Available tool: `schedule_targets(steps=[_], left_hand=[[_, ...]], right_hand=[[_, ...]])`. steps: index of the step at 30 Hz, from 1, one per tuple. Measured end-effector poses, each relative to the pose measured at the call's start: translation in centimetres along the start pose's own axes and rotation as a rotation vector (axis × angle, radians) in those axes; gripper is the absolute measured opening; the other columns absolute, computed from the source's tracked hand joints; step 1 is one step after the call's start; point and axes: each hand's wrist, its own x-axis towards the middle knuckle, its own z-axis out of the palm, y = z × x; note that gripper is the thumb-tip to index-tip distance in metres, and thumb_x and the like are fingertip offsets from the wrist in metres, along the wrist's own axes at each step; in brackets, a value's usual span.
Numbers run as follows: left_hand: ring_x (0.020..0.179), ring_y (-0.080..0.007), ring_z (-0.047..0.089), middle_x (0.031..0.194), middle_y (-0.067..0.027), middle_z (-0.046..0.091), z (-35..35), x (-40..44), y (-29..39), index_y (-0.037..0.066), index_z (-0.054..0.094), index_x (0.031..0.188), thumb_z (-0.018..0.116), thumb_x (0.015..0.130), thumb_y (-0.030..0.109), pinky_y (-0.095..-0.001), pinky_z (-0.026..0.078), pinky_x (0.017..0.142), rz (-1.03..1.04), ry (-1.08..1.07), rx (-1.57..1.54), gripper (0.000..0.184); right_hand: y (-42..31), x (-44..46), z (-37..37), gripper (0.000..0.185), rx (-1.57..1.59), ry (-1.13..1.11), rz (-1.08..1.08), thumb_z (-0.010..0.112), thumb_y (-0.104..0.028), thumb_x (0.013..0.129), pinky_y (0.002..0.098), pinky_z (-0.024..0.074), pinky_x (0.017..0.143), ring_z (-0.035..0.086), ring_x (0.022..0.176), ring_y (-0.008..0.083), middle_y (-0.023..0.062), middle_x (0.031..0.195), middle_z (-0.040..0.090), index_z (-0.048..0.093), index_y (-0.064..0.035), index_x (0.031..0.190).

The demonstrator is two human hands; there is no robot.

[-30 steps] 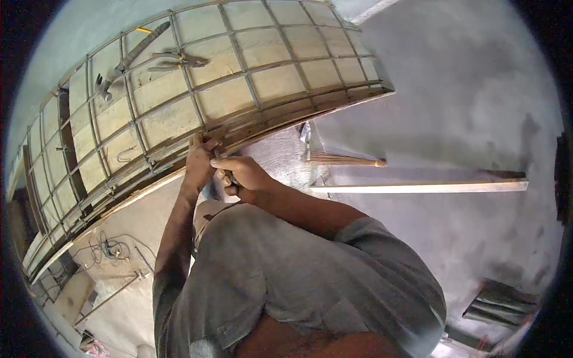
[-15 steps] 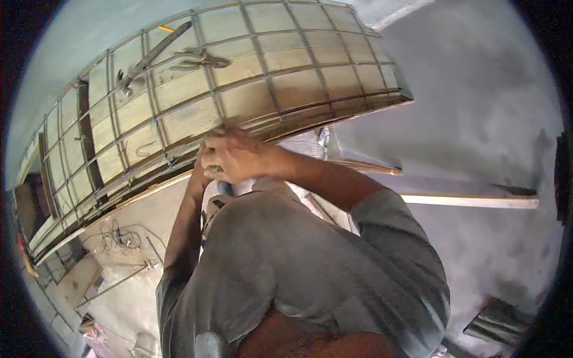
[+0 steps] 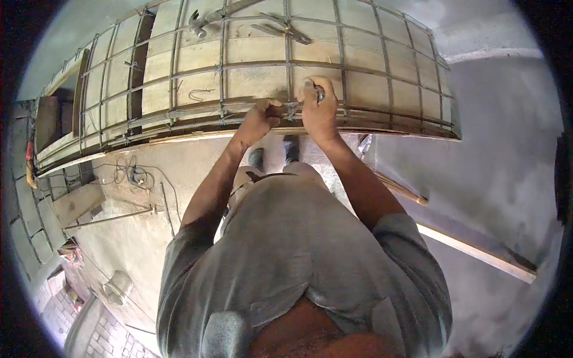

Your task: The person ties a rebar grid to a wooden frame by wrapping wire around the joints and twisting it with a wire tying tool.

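A grid of steel reinforcing bars [image 3: 256,67] lies over a wooden board form [image 3: 250,83]. My left hand [image 3: 260,122] is closed in a pinch at the near edge bars, and what its fingertips hold is too small to make out. Just to its right, my right hand [image 3: 321,113] is curled closed over the same edge, with a small dark thing showing among its fingers that I cannot identify. Between the hands, the bars cross at a tied joint [image 3: 292,110]. Farther up on the grid lie a claw hammer [image 3: 199,24] and open-jawed pliers [image 3: 283,28].
A bent wire piece [image 3: 201,94] lies on the boards left of my hands. Tangled cable [image 3: 134,174] and a thin rod [image 3: 110,219] are on the floor at left, with a bucket [image 3: 118,286] below. At right lies a long timber [image 3: 477,253].
My hands were together at the form's near edge; they are now apart, the right hand to the right of the left. The view has shifted, showing the grid higher and farther right.
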Motion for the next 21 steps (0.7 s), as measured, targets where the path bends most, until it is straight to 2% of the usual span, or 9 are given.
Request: schedule_targets(steps=[6, 9, 12, 14, 15, 17, 18, 20, 21], left_hand=[[0.102, -0.0185, 0.059, 0.109, -0.0080, 0.063, -0.8, 0.3, -2.8, 0.004, 0.057, 0.117, 0.067, 0.085, 0.002, -0.0312, 0.046, 0.092, -0.039, -0.050, -0.044, 0.033], [0.091, -0.0220, 0.064, 0.097, -0.0158, 0.065, -1.4, -0.4, -3.5, -0.002, 0.060, 0.111, 0.065, 0.079, -0.002, -0.0308, 0.050, 0.080, 0.179, 0.081, 0.228, 0.033], [0.091, -0.0296, 0.066, 0.099, -0.0199, 0.065, -2.6, -1.2, -4.1, -0.002, 0.062, 0.107, 0.066, 0.077, -0.002, -0.0330, 0.051, 0.079, 0.188, 0.138, 0.221, 0.031], [0.096, -0.0315, 0.064, 0.106, -0.0187, 0.063, -3.0, -1.6, -3.0, 0.003, 0.062, 0.109, 0.069, 0.080, 0.008, -0.0363, 0.051, 0.083, 0.155, 0.128, 0.344, 0.030], [0.101, -0.0334, 0.063, 0.113, -0.0175, 0.062, -3.0, -2.0, -2.2, 0.008, 0.062, 0.111, 0.072, 0.083, 0.017, -0.0395, 0.051, 0.087, 0.121, 0.112, 0.467, 0.031], [0.100, -0.0368, 0.062, 0.113, -0.0189, 0.062, -2.3, -1.9, 0.0, 0.010, 0.062, 0.113, 0.071, 0.083, 0.023, -0.0421, 0.051, 0.087, 0.209, 0.099, 0.594, 0.034], [0.099, -0.0402, 0.062, 0.113, -0.0203, 0.062, -1.8, -1.8, 0.5, 0.011, 0.063, 0.115, 0.071, 0.083, 0.028, -0.0447, 0.051, 0.086, 0.300, 0.085, 0.721, 0.037], [0.099, -0.0408, 0.062, 0.112, -0.0215, 0.062, -0.4, -1.1, -0.3, 0.010, 0.062, 0.116, 0.069, 0.084, 0.032, -0.0459, 0.051, 0.086, 0.274, 0.069, 0.791, 0.040], [0.098, -0.0413, 0.062, 0.110, -0.0228, 0.062, 0.3, -0.8, -0.5, 0.008, 0.062, 0.118, 0.068, 0.085, 0.036, -0.0471, 0.051, 0.085, 0.252, 0.057, 0.867, 0.044]], right_hand=[[3.1, -0.3, -3.0, 0.008, 0.105, 0.324, 0.117, 0.051, -0.007, 0.096, 0.0303, 0.0495, 0.064, 0.055, 0.064, 0.0142, 0.0068, 0.074, 0.057, 0.052, -0.0017, 0.102], [4.9, 2.1, -4.3, 0.012, 0.716, 0.461, 0.497, 0.053, -0.012, 0.095, 0.0314, 0.0499, 0.065, 0.057, 0.065, 0.0162, 0.0081, 0.076, 0.058, 0.052, -0.0019, 0.101], [4.2, 3.0, -2.8, 0.020, 0.221, 0.307, 0.509, 0.057, -0.019, 0.095, 0.0390, 0.0513, 0.073, 0.060, 0.073, 0.0234, 0.0103, 0.085, 0.059, 0.051, -0.0046, 0.107], [2.5, 3.1, -0.2, 0.023, -0.279, 0.141, 0.015, 0.061, -0.019, 0.090, 0.0339, 0.0513, 0.073, 0.064, 0.078, 0.0207, 0.0107, 0.089, 0.062, 0.055, -0.0019, 0.104], [0.7, 3.6, 0.1, 0.023, -0.282, 0.138, 0.017, 0.061, -0.019, 0.090, 0.0339, 0.0513, 0.073, 0.064, 0.078, 0.0207, 0.0107, 0.089, 0.062, 0.055, -0.0019, 0.104], [-3.2, 5.2, 0.4, 0.032, -0.467, -0.432, 0.109, 0.066, -0.022, 0.086, 0.0356, 0.0512, 0.077, 0.065, 0.084, 0.0231, 0.0129, 0.097, 0.064, 0.056, -0.0024, 0.109], [-3.2, 6.1, 0.7, 0.032, -0.469, -0.433, 0.111, 0.066, -0.022, 0.086, 0.0356, 0.0512, 0.077, 0.065, 0.084, 0.0231, 0.0129, 0.097, 0.064, 0.056, -0.0024, 0.109], [-2.8, 8.5, 1.3, 0.042, -0.559, -0.871, -0.119, 0.074, -0.029, 0.080, 0.0358, 0.0505, 0.081, 0.066, 0.087, 0.0252, 0.0152, 0.101, 0.066, 0.059, -0.0034, 0.110], [-5.4, 9.4, 1.9, 0.047, -0.590, -1.010, 0.088, 0.078, -0.037, 0.076, 0.0371, 0.0511, 0.079, 0.066, 0.085, 0.0251, 0.0151, 0.098, 0.068, 0.063, -0.0032, 0.104]])
